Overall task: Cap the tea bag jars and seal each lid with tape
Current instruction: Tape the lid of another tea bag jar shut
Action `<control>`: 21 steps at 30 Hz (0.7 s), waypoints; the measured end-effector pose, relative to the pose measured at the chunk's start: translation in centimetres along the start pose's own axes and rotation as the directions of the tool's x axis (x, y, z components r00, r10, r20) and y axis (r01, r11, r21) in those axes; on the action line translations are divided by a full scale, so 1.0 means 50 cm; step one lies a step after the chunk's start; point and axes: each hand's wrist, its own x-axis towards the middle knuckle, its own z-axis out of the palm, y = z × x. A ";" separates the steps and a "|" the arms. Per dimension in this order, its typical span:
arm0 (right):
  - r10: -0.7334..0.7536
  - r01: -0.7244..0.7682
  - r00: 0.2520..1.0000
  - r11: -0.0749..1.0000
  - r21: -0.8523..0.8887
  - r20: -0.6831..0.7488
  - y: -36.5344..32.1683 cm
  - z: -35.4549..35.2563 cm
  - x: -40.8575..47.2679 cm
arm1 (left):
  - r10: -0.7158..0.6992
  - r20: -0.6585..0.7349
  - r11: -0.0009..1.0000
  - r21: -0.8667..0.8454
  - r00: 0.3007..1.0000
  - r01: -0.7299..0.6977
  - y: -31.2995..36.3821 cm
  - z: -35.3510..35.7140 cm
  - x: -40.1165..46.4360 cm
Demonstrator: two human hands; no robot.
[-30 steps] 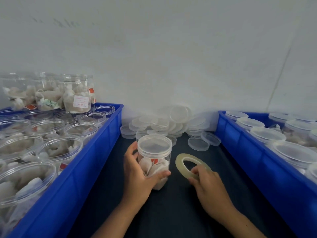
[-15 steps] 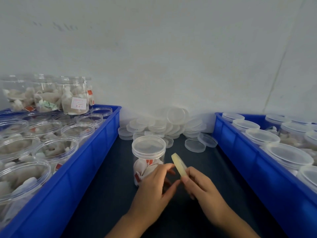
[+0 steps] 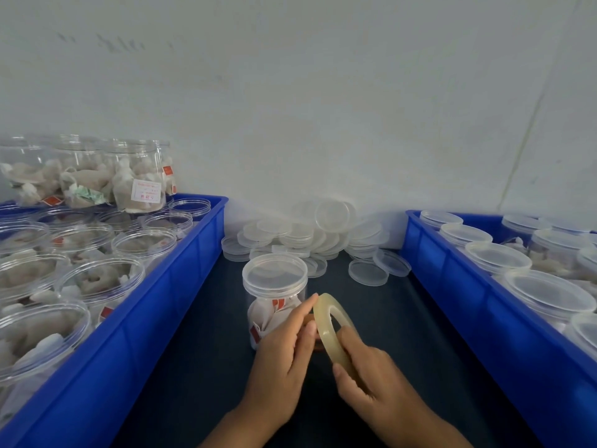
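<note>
A capped tea bag jar [image 3: 274, 295] stands upright on the dark work surface [image 3: 200, 367]; all positions below are given relative to this jar. Its clear lid [image 3: 274, 272] is seated on top, and tea bags with red tags show through the wall.

Just right of the jar and nearer the camera, the tape roll [image 3: 331, 328] is held on edge. The right hand [image 3: 371, 389] grasps the roll's lower arc, fingers curled around it. The left hand [image 3: 284, 350] is at the roll's left edge, fingertips pinching at the rim; whether a free tape end is between them cannot be told. The left hand hides the jar's lower right side.

Behind the jar, against the white wall [image 3: 290, 108], lies a loose pile of spare lids [image 3: 310, 231], some stacked, some tilted, two lying flat to the right rear.

Left of the jar, a blue bin [image 3: 181, 279] holds uncapped jars [image 3: 100, 279] filled with tea bags; at its far end, more filled jars [image 3: 139, 176] are stacked on top of these.

Right of the jar, a second blue bin [image 3: 452, 286] holds capped jars [image 3: 549, 295]. The two bin walls flank the working lane on both sides.
</note>
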 end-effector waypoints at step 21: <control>0.103 -0.109 0.993 0.984 0.142 0.051 0.008 -0.007 0.003 | 0.068 -0.027 0.996 -0.052 0.997 -0.069 -0.004 -0.001 0.005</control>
